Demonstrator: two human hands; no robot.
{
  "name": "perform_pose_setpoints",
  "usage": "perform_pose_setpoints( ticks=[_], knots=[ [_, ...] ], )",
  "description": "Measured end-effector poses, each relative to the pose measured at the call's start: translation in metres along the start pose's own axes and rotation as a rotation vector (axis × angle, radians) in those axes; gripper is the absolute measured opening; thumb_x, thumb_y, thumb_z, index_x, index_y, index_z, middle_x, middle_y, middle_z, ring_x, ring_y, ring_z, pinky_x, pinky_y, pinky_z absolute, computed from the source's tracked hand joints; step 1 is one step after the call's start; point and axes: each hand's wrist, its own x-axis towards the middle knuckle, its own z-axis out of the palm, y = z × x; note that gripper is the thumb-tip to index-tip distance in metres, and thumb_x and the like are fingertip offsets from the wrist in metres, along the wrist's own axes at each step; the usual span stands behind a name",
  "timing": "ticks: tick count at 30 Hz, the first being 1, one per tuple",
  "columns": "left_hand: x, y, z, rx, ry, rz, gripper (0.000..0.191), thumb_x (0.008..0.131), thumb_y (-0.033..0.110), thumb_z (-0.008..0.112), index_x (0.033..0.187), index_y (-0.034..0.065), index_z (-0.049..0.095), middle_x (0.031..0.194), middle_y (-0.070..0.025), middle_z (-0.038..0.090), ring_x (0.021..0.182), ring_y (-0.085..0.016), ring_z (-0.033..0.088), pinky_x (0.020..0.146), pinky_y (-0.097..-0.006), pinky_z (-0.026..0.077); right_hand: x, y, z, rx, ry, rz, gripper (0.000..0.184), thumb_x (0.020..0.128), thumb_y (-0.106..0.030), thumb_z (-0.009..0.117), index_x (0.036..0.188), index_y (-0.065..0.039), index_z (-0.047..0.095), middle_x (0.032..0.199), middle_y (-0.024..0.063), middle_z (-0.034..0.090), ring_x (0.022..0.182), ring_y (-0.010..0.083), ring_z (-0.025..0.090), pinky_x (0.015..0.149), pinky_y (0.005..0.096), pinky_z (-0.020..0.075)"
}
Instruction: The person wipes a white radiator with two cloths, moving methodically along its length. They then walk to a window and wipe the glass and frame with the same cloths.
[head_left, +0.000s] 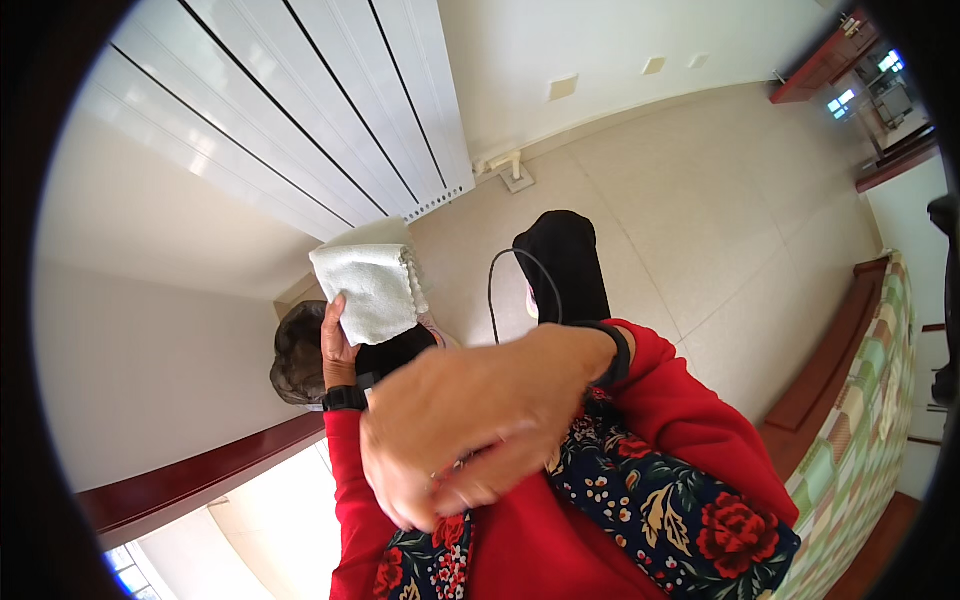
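Note:
A folded pale grey-white cloth (371, 292) with a scalloped edge is in my left hand (337, 334), the thumb pressed on its near face. It is held just below the lower end of a white panel radiator (322, 97); whether they touch is unclear. My right hand (480, 420) is large and blurred, close to the camera, across my red top. Its fingers bend down and the palm is hidden, so I cannot see whether anything is in it. A thin black cable (491, 289) loops up beyond my right wrist.
A dark, translucent bag (296, 360) is by the wall left of my left hand. My foot in black (566, 262) stands on the beige tiled floor (675, 187). A pipe fitting (516, 169) meets the floor beside the radiator. At right is a wooden-edged seat or bed with checked fabric (855, 420).

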Motion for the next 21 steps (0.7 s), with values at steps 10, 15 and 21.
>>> perform_pose_setpoints(
  ticks=[10,15,21],
  knots=[
    [0.014,0.000,-0.014,0.006,0.032,-0.062,0.049,0.091,0.023,0.063,0.131,-0.0020,0.048,0.119,-0.0146,0.062,0.106,-0.025,0.063,0.093,-0.0377,0.051,-0.047,0.124,-0.047,-0.363,0.383,0.735,0.015,0.096,-0.013,0.054,0.096,0.002,0.059,0.086,0.0065,0.064,0.082,0.0125,0.060,0.078,0.0274,0.0488],
    [0.011,0.000,-0.012,0.000,-0.037,-0.045,0.053,0.090,0.026,0.065,0.131,-0.0027,0.048,0.117,-0.0140,0.063,0.103,-0.023,0.064,0.092,-0.0365,0.052,-0.072,0.157,-0.057,-0.268,0.502,0.790,0.014,0.096,-0.011,0.054,0.098,0.002,0.059,0.089,0.0052,0.064,0.084,0.0123,0.062,0.080,0.0278,0.0500],
    [0.009,0.004,0.000,0.003,-0.050,-0.029,0.057,0.088,0.022,0.068,0.134,-0.0013,0.044,0.122,-0.0129,0.060,0.110,-0.024,0.061,0.096,-0.0374,0.050,-0.085,0.164,-0.074,-0.585,0.783,0.843,0.016,0.093,-0.011,0.057,0.103,0.000,0.060,0.088,0.0030,0.062,0.086,0.0121,0.060,0.079,0.0283,0.0489]
  ],
)
